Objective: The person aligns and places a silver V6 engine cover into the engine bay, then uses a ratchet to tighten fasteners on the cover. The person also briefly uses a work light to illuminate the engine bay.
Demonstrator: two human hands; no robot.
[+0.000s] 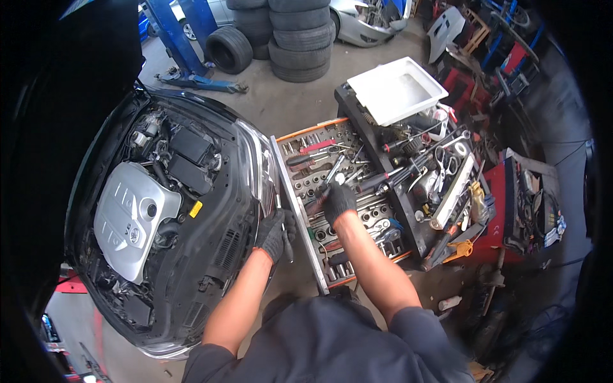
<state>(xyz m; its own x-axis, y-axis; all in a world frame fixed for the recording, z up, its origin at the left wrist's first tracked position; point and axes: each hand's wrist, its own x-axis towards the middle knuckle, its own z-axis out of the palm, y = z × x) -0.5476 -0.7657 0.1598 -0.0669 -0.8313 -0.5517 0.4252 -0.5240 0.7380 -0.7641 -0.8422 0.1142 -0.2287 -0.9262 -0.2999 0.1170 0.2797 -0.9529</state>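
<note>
My left hand (273,235), in a dark glove with an orange cuff, is closed around a slim hand tool (288,247). A metal shaft sticks out above the fist and a dark handle below it; its exact kind is unclear. This hand is between the car's front edge and the drawer. My right hand (338,203), gloved the same way, reaches into the open tool drawer (297,207). Its fingers are bent beside a bright metal shaft (335,167) and several sockets. What they hold, if anything, is hidden. Red-and-black handled pliers (308,159) lie farther up in the drawer.
At left stands a car with its hood up and a silver engine cover (131,220) exposed. The cart top (408,223) bears a white tray (399,89), scissors (447,161) and loose tools. Beyond are stacked tires (300,45) and a blue lift post (175,38).
</note>
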